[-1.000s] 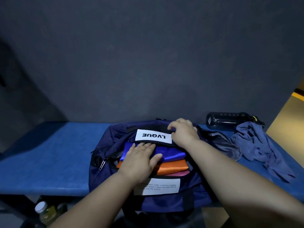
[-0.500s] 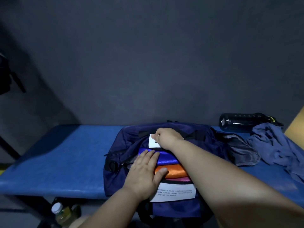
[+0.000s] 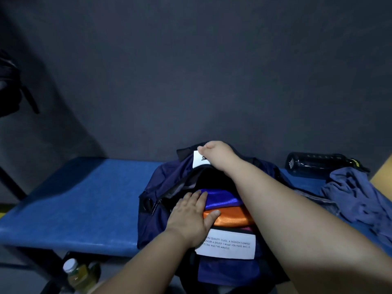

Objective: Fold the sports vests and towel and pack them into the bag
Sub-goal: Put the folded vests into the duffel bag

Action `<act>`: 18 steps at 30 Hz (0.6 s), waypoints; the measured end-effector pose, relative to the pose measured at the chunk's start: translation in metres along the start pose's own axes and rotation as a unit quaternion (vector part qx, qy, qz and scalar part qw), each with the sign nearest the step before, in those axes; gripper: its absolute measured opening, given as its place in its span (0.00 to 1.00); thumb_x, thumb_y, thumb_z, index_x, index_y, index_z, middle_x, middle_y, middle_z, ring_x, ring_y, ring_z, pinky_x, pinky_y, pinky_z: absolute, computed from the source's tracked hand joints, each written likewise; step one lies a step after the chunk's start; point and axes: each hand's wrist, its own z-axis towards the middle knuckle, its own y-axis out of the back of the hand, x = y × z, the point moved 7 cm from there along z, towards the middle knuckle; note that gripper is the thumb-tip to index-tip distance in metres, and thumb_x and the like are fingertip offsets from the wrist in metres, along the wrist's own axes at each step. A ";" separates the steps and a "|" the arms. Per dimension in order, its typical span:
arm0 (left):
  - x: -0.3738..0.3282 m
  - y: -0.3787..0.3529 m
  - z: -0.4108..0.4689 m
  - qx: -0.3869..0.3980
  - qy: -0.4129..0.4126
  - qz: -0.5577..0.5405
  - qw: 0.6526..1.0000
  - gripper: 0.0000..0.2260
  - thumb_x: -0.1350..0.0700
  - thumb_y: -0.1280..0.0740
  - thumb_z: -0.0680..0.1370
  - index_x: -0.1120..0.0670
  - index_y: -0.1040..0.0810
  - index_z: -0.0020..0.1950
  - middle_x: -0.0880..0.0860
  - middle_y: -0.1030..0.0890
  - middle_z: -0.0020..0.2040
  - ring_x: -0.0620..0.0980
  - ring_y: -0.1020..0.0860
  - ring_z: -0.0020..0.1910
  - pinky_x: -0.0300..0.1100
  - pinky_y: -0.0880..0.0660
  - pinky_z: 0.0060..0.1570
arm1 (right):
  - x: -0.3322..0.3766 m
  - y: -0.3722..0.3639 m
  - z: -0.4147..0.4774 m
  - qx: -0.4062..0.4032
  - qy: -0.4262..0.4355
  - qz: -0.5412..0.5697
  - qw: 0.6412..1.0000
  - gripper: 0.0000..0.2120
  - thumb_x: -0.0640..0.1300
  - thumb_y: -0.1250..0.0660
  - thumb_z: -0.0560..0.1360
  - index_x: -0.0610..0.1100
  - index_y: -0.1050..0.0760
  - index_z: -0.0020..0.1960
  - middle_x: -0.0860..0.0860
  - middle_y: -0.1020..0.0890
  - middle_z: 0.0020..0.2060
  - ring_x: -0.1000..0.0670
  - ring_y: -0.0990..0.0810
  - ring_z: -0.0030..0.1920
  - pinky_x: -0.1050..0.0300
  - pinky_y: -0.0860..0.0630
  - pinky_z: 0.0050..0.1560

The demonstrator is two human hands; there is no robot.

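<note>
Now packing the bag [image 3: 157,221], with the towel [image 3: 356,200] left to fold.

Presses the folded blue vest [image 3: 221,200] and orange vest [image 3: 232,217] down inside with the left hand [image 3: 191,217], flat, fingers spread; shows a pink vest [image 3: 247,229] just beneath. Holds the mouth wide with the right hand [image 3: 217,154], arm reaching across, curled round the raised top flap by its white label. Leaves the towel crumpled on the table [image 3: 84,200], well apart beside a bottle [image 3: 318,164]. Next, probably: calls for letting go, folding the towel, laying it on top.
</note>
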 end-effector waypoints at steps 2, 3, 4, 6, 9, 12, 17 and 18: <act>0.000 -0.001 0.001 0.005 0.006 0.006 1.000 0.32 0.35 0.54 0.80 0.49 0.54 0.80 0.49 0.50 0.80 0.52 0.53 0.79 0.47 0.55 0.76 | -0.005 -0.002 -0.004 0.028 -0.009 -0.043 0.999 0.17 0.52 0.38 0.80 0.43 0.26 0.37 0.49 0.20 0.38 0.45 0.21 0.45 0.53 0.26 0.52; 0.001 -0.002 0.001 0.007 0.009 0.009 1.000 0.32 0.34 0.55 0.80 0.49 0.54 0.80 0.49 0.50 0.80 0.52 0.53 0.79 0.48 0.54 0.76 | -0.011 -0.007 -0.007 0.048 -0.015 -0.082 0.995 0.16 0.53 0.38 0.80 0.44 0.26 0.38 0.48 0.18 0.41 0.45 0.20 0.48 0.55 0.26 0.52; 0.002 -0.002 0.000 0.007 0.014 0.011 1.000 0.32 0.34 0.55 0.80 0.49 0.53 0.80 0.50 0.49 0.80 0.53 0.52 0.78 0.49 0.53 0.76 | -0.020 -0.012 -0.010 0.066 -0.024 -0.119 0.990 0.16 0.54 0.39 0.81 0.45 0.25 0.41 0.47 0.17 0.46 0.45 0.20 0.51 0.56 0.27 0.53; 0.003 -0.001 0.001 0.005 0.021 0.013 1.000 0.31 0.34 0.55 0.80 0.49 0.49 0.79 0.50 0.43 0.78 0.53 0.47 0.77 0.50 0.50 0.75 | -0.039 -0.023 -0.018 0.091 -0.047 -0.170 0.980 0.17 0.56 0.43 0.81 0.44 0.23 0.51 0.45 0.18 0.55 0.44 0.22 0.57 0.55 0.29 0.55; 0.005 0.001 0.005 0.006 0.032 -0.001 0.999 0.28 0.34 0.55 0.80 0.48 0.38 0.73 0.50 0.33 0.71 0.52 0.38 0.71 0.50 0.43 0.72 | -0.061 -0.033 -0.027 0.097 -0.077 -0.205 0.971 0.23 0.60 0.49 0.82 0.46 0.24 0.60 0.46 0.21 0.60 0.43 0.24 0.61 0.52 0.30 0.60; 0.008 0.001 0.010 0.035 0.053 -0.035 0.997 0.25 0.35 0.54 0.80 0.50 0.32 0.66 0.50 0.31 0.67 0.52 0.37 0.69 0.52 0.43 0.71 | -0.064 -0.032 -0.029 0.046 -0.069 -0.255 0.963 0.25 0.64 0.52 0.81 0.51 0.25 0.62 0.49 0.22 0.61 0.44 0.27 0.64 0.46 0.35 0.64; 0.010 0.005 0.011 0.035 0.060 -0.054 0.996 0.20 0.42 0.54 0.83 0.52 0.31 0.64 0.50 0.31 0.65 0.51 0.38 0.69 0.50 0.43 0.70 | -0.059 -0.019 -0.038 -0.041 -0.012 -0.294 0.955 0.24 0.64 0.50 0.80 0.52 0.30 0.65 0.48 0.25 0.62 0.44 0.31 0.65 0.44 0.38 0.62; 0.010 0.006 0.011 0.024 0.060 -0.056 0.996 0.18 0.44 0.53 0.84 0.52 0.31 0.63 0.50 0.30 0.65 0.51 0.37 0.68 0.49 0.42 0.69 | -0.058 -0.015 -0.041 -0.055 0.003 -0.286 0.957 0.23 0.64 0.48 0.80 0.52 0.31 0.66 0.49 0.26 0.63 0.45 0.31 0.66 0.45 0.38 0.63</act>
